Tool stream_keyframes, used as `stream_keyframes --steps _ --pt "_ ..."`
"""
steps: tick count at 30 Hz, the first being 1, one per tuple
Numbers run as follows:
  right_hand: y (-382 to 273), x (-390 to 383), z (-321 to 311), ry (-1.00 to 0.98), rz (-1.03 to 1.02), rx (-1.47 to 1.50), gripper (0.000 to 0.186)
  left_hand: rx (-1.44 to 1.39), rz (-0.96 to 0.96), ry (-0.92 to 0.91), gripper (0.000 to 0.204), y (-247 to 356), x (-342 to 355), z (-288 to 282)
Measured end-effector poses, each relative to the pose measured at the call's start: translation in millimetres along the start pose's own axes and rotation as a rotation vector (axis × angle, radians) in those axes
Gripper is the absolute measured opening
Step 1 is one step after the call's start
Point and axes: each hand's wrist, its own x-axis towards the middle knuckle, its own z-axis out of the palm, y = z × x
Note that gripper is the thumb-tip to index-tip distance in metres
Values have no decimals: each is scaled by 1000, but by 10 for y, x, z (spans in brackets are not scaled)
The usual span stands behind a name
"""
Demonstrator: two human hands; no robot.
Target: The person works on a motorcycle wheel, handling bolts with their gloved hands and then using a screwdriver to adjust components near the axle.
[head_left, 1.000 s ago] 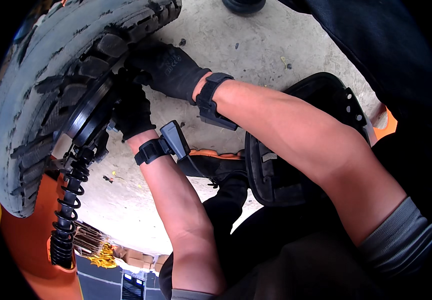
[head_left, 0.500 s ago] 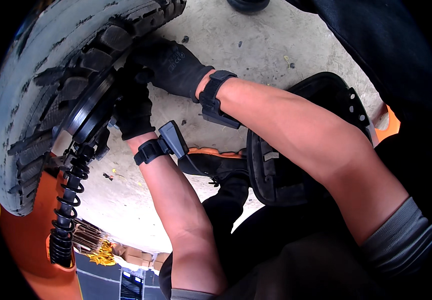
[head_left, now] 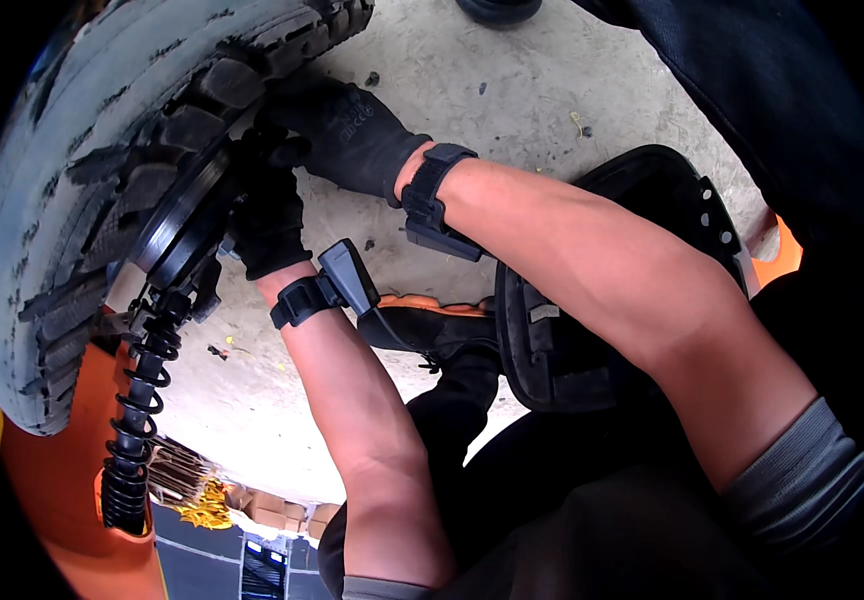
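Observation:
Both my hands wear black gloves and meet at the side of a wheel with a chunky, knobbly tyre [head_left: 187, 128]. My left hand [head_left: 270, 222] is bent in against the round metal brake drum [head_left: 174, 240] at the hub. Reaching in from the right, my right hand [head_left: 344, 138] curls its fingers beside the left one's fingertips, close under the tread. Dark glove merges with dark shadow there, so whatever the fingers grip is hidden. Below the hub stands a black coil-spring shock absorber [head_left: 134, 420], joined to an orange body panel [head_left: 52, 480].
A black moulded seat-like part [head_left: 552, 340] lies on the concrete floor [head_left: 512, 100] under my right forearm. My shoe [head_left: 422, 325] with an orange sole edge is near it. Another person's dark trouser leg [head_left: 752, 90] is at upper right. Cardboard boxes [head_left: 270, 510] stand at lower left.
The view has shifted very slightly. Both hands stay at the hub in nearly the same pose.

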Motion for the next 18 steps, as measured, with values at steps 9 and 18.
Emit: stream_keyframes --steps 9,18 --pt "-20 1 -26 -10 -2 -32 25 307 144 -57 28 -38 -28 -70" --pt "17 -11 34 -11 12 -63 24 -580 -97 163 33 121 -95 157"
